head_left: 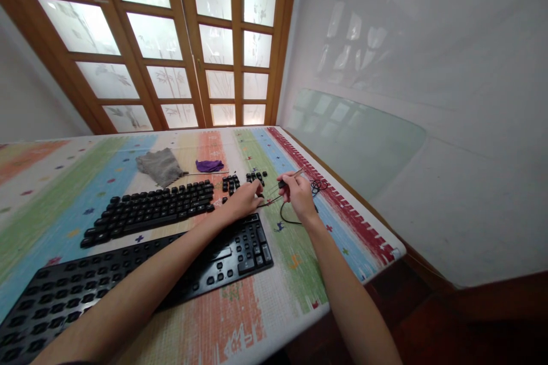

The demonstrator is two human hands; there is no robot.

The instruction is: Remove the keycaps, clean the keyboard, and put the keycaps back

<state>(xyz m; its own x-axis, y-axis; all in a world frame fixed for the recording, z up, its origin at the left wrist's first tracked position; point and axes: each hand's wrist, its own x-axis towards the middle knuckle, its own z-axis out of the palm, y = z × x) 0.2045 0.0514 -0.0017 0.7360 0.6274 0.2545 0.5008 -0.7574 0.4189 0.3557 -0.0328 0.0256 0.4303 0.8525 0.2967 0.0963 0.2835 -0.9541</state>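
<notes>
Where the table edge comes closest, near keyboard: a black keyboard (128, 279) lies slantwise across the lower left of the frame, both forearms passing above it.
Table: a long table (265, 319) under a mat of coloured stripes runs from the bottom of the frame to the centre.
Far keyboard: a second black keyboard (149, 208) lies just beyond the first, left of centre, with its right-hand key clusters (244, 179) set a little apart.
Left hand: the left hand (245, 198) rests at the right end of the far keyboard, fingers bent down onto it; I cannot tell whether they grip anything.
Right hand: the right hand (298, 197), just right of centre, pinches a thin pale tool (295, 174) between its fingertips.
Cable: a black cable (287, 218) loops on the mat under that hand and coils just right of it; it may belong to the far keyboard, but the view is too small to say.
Cloths: a grey cloth (159, 166) and a purple cloth (209, 165) lie beyond the far keyboard.
Door: a wooden door with frosted panes (192, 40) fills the upper left.
Glass: a glass pane (359, 137) leans on the wall at right.
</notes>
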